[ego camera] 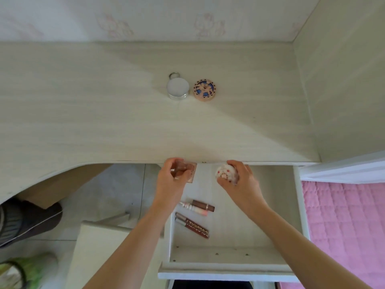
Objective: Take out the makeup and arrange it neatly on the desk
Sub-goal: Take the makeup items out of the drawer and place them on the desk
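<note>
At centre frame the left hand (174,174) grips a small clear bottle (183,166) and the right hand (237,174) clasps a round white compact (225,173), both beside the desk (83,111) edge, two round cases (178,87) directly above, four lip tubes (195,215) left in the drawer (229,261) below.

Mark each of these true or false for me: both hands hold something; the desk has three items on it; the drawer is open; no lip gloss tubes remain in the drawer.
1. Both hands hold something: true. The left hand grips a clear bottle, the right hand a white round case.
2. Three items on the desk: false, two, a white jar and a patterned compact.
3. The drawer is open: true.
4. No lip gloss tubes remain: false, several lie inside.
</note>
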